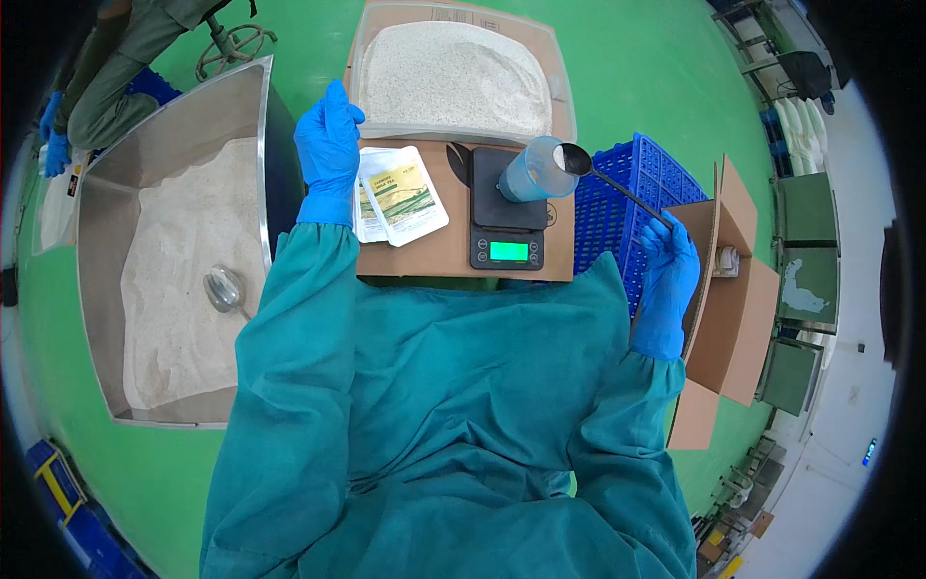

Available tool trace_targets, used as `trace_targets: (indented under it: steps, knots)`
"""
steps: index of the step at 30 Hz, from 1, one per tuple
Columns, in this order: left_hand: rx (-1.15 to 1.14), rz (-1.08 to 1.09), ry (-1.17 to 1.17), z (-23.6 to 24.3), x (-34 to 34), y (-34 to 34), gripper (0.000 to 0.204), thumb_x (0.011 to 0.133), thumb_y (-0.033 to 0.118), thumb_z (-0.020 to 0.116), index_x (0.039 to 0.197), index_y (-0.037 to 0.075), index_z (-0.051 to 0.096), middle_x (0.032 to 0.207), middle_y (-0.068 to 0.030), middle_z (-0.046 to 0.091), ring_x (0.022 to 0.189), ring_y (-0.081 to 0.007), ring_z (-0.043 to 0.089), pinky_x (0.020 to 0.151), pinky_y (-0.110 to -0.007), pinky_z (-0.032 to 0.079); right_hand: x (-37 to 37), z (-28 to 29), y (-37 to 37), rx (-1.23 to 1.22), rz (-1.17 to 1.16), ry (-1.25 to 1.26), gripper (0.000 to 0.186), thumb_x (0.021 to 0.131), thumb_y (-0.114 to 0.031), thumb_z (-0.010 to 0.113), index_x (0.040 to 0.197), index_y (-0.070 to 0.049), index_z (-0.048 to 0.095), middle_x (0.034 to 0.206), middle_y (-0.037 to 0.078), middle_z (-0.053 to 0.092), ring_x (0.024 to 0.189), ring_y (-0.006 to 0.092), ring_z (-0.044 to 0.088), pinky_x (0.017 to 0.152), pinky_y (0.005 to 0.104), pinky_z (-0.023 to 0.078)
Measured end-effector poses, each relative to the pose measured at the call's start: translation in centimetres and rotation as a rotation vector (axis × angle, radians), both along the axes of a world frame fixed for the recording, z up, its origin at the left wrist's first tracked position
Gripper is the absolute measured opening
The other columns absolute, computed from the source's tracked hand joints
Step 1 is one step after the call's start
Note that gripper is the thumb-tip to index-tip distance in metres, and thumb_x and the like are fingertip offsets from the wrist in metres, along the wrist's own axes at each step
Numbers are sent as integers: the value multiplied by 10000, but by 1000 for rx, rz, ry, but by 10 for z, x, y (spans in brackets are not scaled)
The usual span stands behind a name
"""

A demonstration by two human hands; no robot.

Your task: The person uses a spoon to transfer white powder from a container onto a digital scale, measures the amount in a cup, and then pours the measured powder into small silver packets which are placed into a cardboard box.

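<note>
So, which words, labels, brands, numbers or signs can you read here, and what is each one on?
Front pouch: dark lettering on its yellow-green label, partly legible; I'm not copying the wording.
Scale: green-lit screen, any digits too small to read; button markings beside it too small as well.
Cardboard surface: dark mark right of the scale, too small to make out.
</note>
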State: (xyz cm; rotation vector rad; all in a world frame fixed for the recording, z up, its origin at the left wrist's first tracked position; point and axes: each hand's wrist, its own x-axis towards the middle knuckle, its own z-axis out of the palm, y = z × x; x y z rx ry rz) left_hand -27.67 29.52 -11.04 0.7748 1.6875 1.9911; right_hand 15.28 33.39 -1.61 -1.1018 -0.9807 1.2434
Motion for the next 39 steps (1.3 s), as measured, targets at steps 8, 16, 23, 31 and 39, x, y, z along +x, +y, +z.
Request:
trace_targets:
  steps: [8,16,23,31,39]
  knots:
    - [-22,15,22,1,0,0,558,924,497,537,641,23,616,555,-30,529,534,-94,480,521,-277,394,-15,8,-9,33,-63,-117,299,988,-198,480,1093,66,572,886,167,671,735,207,654,678,317,557]
    - [-36,18,45,0,-1,-1,570,920,514,529,647,23,621,548,-33,526,535,-99,484,527,-276,397,-20,7,-13,69,-64,-184,275,989,-203,481,1067,39,586,866,151,678,702,187,650,666,303,553]
    - [-24,-1,27,0,-1,-1,490,938,440,544,679,33,629,617,-33,576,543,-83,469,514,-239,374,-21,7,-14,75,-74,-171,280,988,-206,485,1087,38,581,873,151,677,709,192,650,671,306,554]
    - [-21,1,32,2,-1,-1,562,922,501,532,644,20,615,552,-32,525,531,-98,482,527,-277,400,-14,5,-12,81,-24,-125,299,987,-211,487,1103,51,572,901,159,673,734,200,652,683,316,553]
    - [-8,11,15,3,1,-1,563,918,508,540,642,22,610,559,-28,528,535,-95,477,528,-271,395,-13,6,-12,51,-55,-122,317,981,-215,498,1122,61,566,910,163,674,749,202,655,688,310,555]
